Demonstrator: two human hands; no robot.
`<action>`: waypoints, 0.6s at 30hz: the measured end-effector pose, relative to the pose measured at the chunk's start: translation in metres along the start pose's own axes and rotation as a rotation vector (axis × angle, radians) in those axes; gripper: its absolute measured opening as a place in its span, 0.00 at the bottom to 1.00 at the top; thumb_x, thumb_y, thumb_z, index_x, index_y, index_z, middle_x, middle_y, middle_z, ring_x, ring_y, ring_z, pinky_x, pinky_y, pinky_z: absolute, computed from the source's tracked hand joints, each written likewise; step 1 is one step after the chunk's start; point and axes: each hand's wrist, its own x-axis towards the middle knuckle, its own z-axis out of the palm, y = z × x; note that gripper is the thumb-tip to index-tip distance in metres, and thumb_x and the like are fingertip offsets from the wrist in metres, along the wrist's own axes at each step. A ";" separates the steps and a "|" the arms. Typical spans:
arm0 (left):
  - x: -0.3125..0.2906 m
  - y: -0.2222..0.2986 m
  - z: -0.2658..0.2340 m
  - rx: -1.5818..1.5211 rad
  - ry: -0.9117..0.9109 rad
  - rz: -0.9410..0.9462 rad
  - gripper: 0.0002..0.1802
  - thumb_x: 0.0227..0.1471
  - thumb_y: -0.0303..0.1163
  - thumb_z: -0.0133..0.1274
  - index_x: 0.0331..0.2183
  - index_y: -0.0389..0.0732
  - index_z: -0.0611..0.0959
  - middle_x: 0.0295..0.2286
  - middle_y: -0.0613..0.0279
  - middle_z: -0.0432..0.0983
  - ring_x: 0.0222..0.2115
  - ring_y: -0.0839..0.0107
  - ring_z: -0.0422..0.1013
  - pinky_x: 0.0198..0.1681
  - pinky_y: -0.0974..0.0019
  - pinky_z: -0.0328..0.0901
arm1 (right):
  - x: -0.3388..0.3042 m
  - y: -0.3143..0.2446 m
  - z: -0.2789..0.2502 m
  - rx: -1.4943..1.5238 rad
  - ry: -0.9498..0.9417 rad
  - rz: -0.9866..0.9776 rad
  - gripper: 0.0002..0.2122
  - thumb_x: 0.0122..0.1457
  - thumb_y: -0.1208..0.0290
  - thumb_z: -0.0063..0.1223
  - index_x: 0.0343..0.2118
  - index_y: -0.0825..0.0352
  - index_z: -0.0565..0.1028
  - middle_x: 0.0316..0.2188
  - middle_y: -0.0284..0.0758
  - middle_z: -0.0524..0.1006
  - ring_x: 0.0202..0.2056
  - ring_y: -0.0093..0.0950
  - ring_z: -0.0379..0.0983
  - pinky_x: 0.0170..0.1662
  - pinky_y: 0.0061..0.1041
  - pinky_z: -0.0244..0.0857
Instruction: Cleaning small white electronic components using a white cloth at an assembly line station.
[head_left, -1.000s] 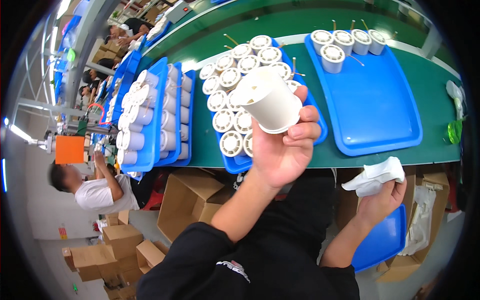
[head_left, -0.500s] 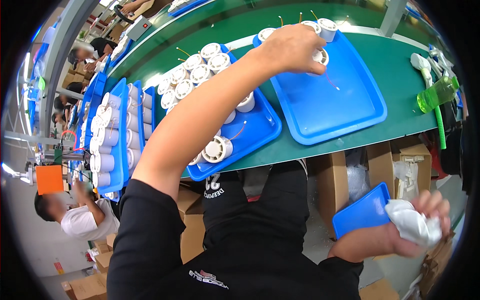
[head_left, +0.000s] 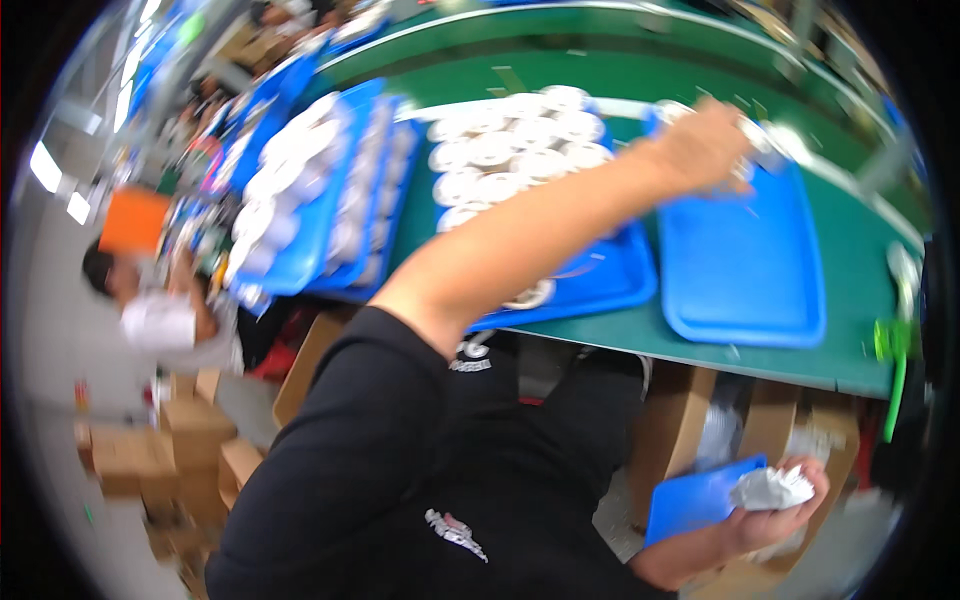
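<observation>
Fingers of your right hand (head_left: 803,508) wrap a white cloth (head_left: 770,489) at four o'clock, your left hand (head_left: 706,150) reaches white cups (head_left: 793,144) in the blue tray (head_left: 742,285), two o'clock, its grip too blurred to tell.

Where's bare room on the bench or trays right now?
Free: near half of the right tray, between its rim and the white cups at the far end, by the left hand; the bench strip between that tray and the green bottle.
Crowded: middle tray, bar its near right corner; left trays.
</observation>
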 end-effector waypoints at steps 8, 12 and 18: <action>-0.164 0.057 -0.231 -0.078 0.026 -0.233 0.20 0.42 0.36 0.63 0.38 0.37 0.82 0.38 0.51 0.74 0.37 0.57 0.73 0.40 0.61 0.68 | -0.058 0.034 0.057 0.029 -0.177 0.442 0.08 0.59 0.81 0.40 0.40 0.68 0.70 0.41 0.35 0.70 0.41 0.25 0.68 0.45 0.24 0.65; -0.280 0.001 -0.367 0.413 -0.018 -0.713 0.19 0.48 0.40 0.59 0.38 0.35 0.82 0.33 0.52 0.77 0.33 0.65 0.73 0.37 0.66 0.68 | -0.069 0.024 0.106 0.038 -0.400 0.409 0.08 0.53 0.86 0.41 0.35 0.69 0.70 0.41 0.37 0.66 0.40 0.25 0.65 0.44 0.22 0.63; -0.370 -0.037 -0.421 0.413 -0.409 -1.185 0.30 0.42 0.54 0.57 0.31 0.32 0.83 0.24 0.45 0.77 0.29 0.54 0.75 0.34 0.59 0.68 | -0.085 0.006 0.178 0.100 -0.562 0.368 0.09 0.52 0.88 0.41 0.34 0.71 0.71 0.38 0.37 0.67 0.38 0.25 0.65 0.44 0.21 0.60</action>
